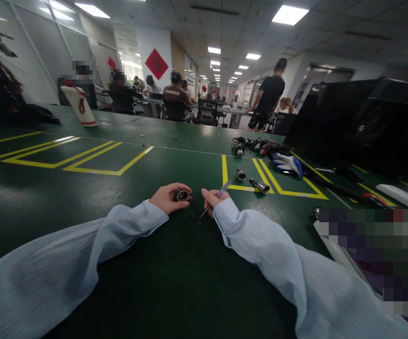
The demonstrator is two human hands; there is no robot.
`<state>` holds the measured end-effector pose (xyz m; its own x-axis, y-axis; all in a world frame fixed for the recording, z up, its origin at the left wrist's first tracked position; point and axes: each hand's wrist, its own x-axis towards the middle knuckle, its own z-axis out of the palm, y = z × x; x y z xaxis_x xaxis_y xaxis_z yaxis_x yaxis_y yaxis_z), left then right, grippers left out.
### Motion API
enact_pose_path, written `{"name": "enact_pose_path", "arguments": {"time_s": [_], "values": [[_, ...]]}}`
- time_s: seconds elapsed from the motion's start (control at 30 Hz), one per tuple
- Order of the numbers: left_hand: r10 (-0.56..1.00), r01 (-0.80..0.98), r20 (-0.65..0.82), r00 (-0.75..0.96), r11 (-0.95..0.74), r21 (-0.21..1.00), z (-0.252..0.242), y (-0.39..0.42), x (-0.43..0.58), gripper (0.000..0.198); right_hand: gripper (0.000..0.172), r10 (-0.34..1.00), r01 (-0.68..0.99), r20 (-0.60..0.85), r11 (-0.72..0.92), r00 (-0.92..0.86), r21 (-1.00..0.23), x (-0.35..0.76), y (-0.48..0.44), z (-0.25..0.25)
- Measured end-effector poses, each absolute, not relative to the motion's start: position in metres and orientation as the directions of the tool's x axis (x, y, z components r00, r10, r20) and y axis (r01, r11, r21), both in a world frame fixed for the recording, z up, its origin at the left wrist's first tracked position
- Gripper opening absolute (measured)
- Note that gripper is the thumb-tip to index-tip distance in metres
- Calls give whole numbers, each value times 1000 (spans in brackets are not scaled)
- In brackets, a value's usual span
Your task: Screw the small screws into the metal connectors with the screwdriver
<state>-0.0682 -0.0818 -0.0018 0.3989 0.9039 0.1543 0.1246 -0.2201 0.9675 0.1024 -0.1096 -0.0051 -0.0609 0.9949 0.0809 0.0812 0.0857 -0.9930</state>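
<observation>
My left hand (170, 197) is closed around a round metal connector shell (182, 195), its open end facing me. Close by on the right, my right hand (214, 201) grips a small screwdriver (224, 189) with a clear purplish handle. Its thin shaft slants down to the left, the tip close to the table. Tiny dark parts (192, 215) lie on the green table (175, 282) between the hands. Beyond my right hand, a short metal connector (240, 174) and a longer metal connector (260, 186) rest near a yellow-taped outline.
Cabled connectors (241, 147) and a blue-and-white glove (288, 165) lie at the back right. A black case (359, 113) stands behind them. On the left are a white cup (80, 104) and taped rectangles (94, 170). Several people sit beyond the table; one person (269, 94) stands.
</observation>
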Motion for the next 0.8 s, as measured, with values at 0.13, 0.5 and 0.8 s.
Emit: {"name": "enact_pose_path", "arguments": {"time_s": [0.13, 0.5, 0.8], "values": [[911, 107, 143, 388, -198, 974, -2, -83, -68, 40, 50, 996, 136, 70, 76, -48, -988, 103, -109, -7], [909, 112, 172, 379, -229, 967, 3, -88, -64, 40, 47, 983, 342, 170, 181, -63, -922, 100, -115, -3], [931, 115, 232, 281, -273, 955, 6, -87, -64, 42, 48, 990, 90, 76, 87, -121, -992, 92, -118, -1]]}}
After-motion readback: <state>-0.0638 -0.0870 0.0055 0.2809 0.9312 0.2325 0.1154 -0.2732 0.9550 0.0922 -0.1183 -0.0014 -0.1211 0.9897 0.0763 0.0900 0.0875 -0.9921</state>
